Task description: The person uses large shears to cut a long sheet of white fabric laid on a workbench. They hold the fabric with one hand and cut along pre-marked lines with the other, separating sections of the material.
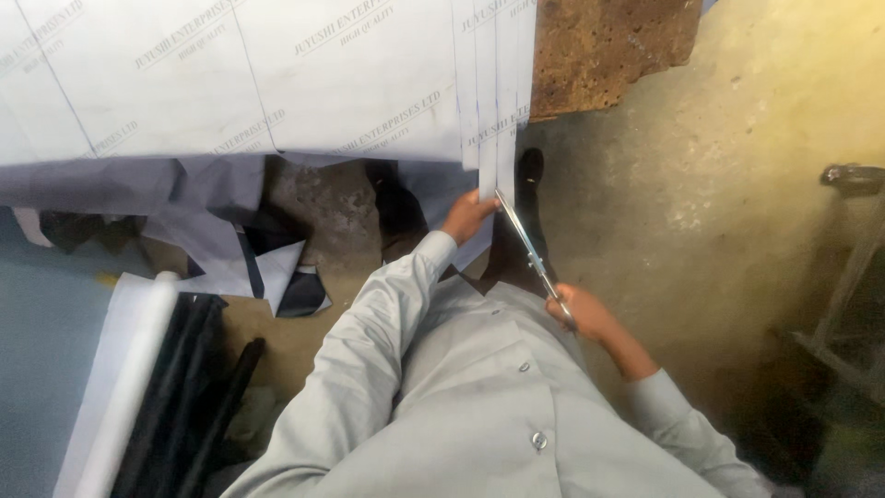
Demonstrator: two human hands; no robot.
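Beside the scissors (527,244): one pair of scissors, two hands, one white sheet (277,74) with three cut strips (493,92), one white roll (124,387), two dark rolls (184,387).

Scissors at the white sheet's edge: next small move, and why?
Probably close the long metal scissors in the right hand and advance along the ruled line: their tips meet the hanging edge of the white printed sheet, which the left hand holds.
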